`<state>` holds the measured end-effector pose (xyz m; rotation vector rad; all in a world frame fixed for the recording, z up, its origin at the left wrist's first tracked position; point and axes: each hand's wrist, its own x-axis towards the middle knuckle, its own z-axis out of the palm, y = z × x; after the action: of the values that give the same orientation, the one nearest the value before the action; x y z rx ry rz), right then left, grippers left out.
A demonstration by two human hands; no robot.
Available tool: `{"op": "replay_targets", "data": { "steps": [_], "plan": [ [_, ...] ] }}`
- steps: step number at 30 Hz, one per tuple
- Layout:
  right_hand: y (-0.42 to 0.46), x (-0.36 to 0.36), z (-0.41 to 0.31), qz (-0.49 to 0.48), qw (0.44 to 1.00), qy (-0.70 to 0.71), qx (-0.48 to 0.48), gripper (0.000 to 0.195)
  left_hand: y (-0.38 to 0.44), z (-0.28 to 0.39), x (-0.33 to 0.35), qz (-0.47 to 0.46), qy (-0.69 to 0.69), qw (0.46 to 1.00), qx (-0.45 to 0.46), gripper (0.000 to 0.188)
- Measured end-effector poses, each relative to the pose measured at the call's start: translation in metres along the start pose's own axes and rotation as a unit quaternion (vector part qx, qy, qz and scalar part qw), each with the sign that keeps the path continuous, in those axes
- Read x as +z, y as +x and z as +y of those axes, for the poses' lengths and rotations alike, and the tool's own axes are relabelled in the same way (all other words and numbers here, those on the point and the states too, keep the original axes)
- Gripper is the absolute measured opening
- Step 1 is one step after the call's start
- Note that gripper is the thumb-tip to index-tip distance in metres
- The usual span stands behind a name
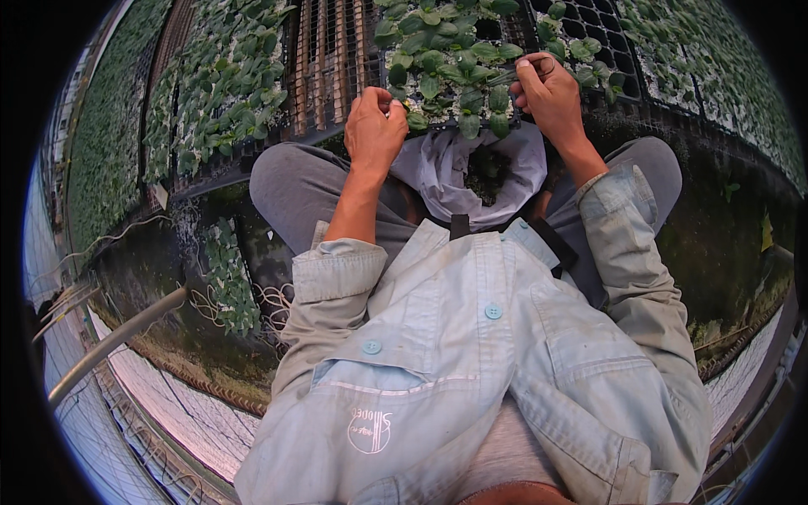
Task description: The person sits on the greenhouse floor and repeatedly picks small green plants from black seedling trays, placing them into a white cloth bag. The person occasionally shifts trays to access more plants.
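Note:
Before me is a black cell tray of leafy seedlings (451, 60), with pale granules between the stems. My left hand (377, 129) is at the tray's near left corner, thumb and forefinger pinched on a small yellow-green piece (405, 106), too small to name. My right hand (550, 95) is over the tray's near right corner. It grips a slim metal hand tool (548, 65) with a looped end; its thin tip points left among the leaves. Between my knees, just below the tray, a white plastic bag (432, 173) stands with its mouth spread and dark plant matter inside.
At right is a partly filled black cell tray (590, 25); more seedling trays (237, 82) spread at left. Slatted bench bars (328, 63) show between trays. A narrow seedling strip (233, 278) lies on the dark ground beside loose cord (274, 303). A metal pipe (120, 344) juts in from the left.

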<state>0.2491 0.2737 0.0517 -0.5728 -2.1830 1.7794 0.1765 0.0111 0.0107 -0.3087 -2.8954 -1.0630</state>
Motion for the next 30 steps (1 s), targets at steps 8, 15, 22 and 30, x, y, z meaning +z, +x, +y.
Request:
{"op": "replay_targets", "data": {
  "steps": [8, 15, 22, 30],
  "plan": [
    [0.005, 0.012, 0.001, 0.001, 0.996, -0.091, -0.023, 0.027, 0.002, -0.008, 0.005, 0.024, 0.024, 0.996, 0.083, 0.022],
    [0.005, 0.017, 0.008, -0.003, 0.992, -0.116, -0.039, 0.029, -0.005, -0.009, 0.024, -0.055, 0.087, 0.985, 0.135, 0.051],
    [0.001, 0.024, 0.011, -0.024, 0.994, -0.102, -0.023, 0.029, -0.009, -0.006, 0.032, -0.101, 0.128, 0.98, 0.118, 0.055],
    [-0.004, 0.039, 0.02, -0.009, 0.979, -0.162, -0.125, 0.023, -0.009, -0.003, 0.027, -0.127, 0.113, 0.985, 0.036, 0.085]
  ]
}}
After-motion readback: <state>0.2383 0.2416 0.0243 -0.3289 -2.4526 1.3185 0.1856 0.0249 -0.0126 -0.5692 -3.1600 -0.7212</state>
